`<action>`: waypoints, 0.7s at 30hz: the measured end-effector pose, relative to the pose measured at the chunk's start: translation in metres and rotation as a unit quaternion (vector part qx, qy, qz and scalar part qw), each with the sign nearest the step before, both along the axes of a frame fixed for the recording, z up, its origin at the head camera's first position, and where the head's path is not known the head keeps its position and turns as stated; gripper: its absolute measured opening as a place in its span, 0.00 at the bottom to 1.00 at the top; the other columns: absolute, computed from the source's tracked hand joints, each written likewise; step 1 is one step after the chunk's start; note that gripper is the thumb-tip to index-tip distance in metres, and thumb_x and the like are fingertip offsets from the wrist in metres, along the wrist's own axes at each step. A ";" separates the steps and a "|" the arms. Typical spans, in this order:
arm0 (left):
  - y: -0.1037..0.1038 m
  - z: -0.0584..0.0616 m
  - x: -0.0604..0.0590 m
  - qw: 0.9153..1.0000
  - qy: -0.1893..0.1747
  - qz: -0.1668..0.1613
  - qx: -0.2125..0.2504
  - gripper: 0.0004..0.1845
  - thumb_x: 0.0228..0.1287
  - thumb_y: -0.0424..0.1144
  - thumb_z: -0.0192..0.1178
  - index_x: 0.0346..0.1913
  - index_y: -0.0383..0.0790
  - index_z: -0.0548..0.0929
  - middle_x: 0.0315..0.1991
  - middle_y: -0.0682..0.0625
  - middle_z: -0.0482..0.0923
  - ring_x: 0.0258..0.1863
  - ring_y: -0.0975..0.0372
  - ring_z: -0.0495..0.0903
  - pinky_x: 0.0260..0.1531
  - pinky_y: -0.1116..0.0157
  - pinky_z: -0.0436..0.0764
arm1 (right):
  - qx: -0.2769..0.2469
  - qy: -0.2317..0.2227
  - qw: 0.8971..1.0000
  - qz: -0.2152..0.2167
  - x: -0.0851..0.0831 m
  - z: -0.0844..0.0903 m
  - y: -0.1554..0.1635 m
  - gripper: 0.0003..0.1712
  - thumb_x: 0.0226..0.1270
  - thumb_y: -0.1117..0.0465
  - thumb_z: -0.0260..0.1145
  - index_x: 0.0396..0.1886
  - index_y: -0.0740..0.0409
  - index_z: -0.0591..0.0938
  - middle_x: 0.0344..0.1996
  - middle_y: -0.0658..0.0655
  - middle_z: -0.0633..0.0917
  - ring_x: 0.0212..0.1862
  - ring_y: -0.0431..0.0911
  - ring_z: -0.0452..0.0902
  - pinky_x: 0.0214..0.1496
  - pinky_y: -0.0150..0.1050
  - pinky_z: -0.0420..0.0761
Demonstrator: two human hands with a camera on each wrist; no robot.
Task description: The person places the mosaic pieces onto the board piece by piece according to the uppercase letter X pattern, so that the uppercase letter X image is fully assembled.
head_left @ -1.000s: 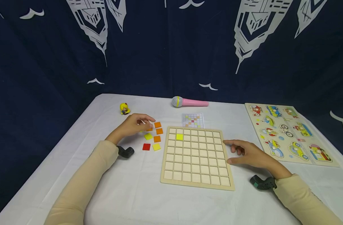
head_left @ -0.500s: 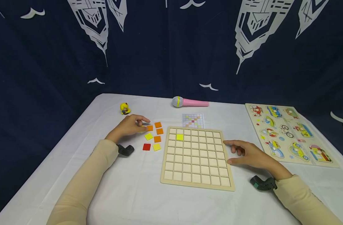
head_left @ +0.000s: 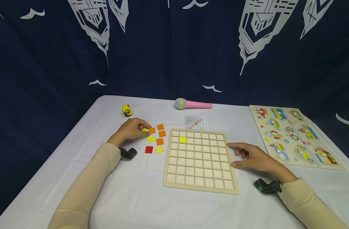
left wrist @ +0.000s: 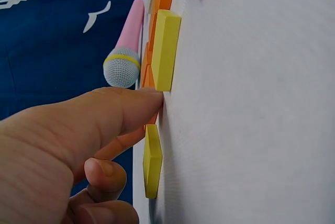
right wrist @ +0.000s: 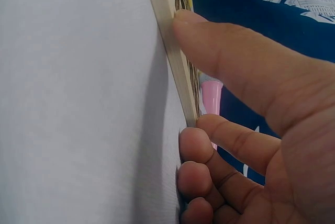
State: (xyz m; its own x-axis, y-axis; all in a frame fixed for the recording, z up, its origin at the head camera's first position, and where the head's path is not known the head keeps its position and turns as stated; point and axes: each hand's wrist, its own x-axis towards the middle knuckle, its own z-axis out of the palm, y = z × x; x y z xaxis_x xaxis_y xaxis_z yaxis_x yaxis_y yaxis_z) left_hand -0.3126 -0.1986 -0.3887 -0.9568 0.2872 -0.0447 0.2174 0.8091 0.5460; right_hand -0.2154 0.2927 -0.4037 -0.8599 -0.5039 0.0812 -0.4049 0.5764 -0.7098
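My left hand (head_left: 133, 128) is low over the loose square tiles left of the board. Its thumb and index finger pinch an orange tile (head_left: 152, 130) at its near and far edges. A yellow tile (head_left: 145, 129) lies between that hand and the orange one; in the left wrist view, this yellow tile (left wrist: 152, 161) shows below the thumb. My right hand (head_left: 253, 156) rests its thumb and index fingertip on the right edge of a wooden grid board (head_left: 199, 190), other fingers bent. One yellow tile (head_left: 182, 139) sits in a cell near the board's upper left.
More orange tiles (head_left: 162, 134), yellow tiles (head_left: 159, 149) and a red tile (head_left: 149, 149) lie beside the board. A printed grid card (head_left: 196, 122) and a pink microphone (head_left: 198, 104) are behind it. A yellow-haired figurine (head_left: 126, 110) stands back left, a picture puzzle (head_left: 294, 136) right.
My left hand has drawn back to the left and down onto the tiles, its thumb and index closing at the orange tile. The right hand stays at the board's edge.
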 end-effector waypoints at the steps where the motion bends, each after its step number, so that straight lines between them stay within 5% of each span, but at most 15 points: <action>1: 0.000 0.000 0.000 1.000 0.001 0.000 0.000 0.19 0.65 0.40 0.76 0.57 0.39 0.92 0.24 0.54 0.66 0.27 0.60 0.67 0.33 0.62 0.64 | 0.000 0.000 1.000 0.001 0.000 0.000 0.000 0.40 0.62 0.63 0.83 0.69 0.74 0.78 0.39 0.53 0.76 0.36 0.42 0.68 0.38 0.35 0.71; 21: 0.010 0.008 0.008 0.998 0.064 -0.007 0.012 0.17 0.62 0.45 0.78 0.52 0.43 0.94 0.31 0.52 0.70 0.31 0.58 0.68 0.31 0.61 0.64 | -0.001 0.006 1.000 0.006 -0.001 -0.002 0.001 0.40 0.61 0.63 0.83 0.70 0.75 0.78 0.38 0.53 0.76 0.36 0.42 0.68 0.37 0.35 0.71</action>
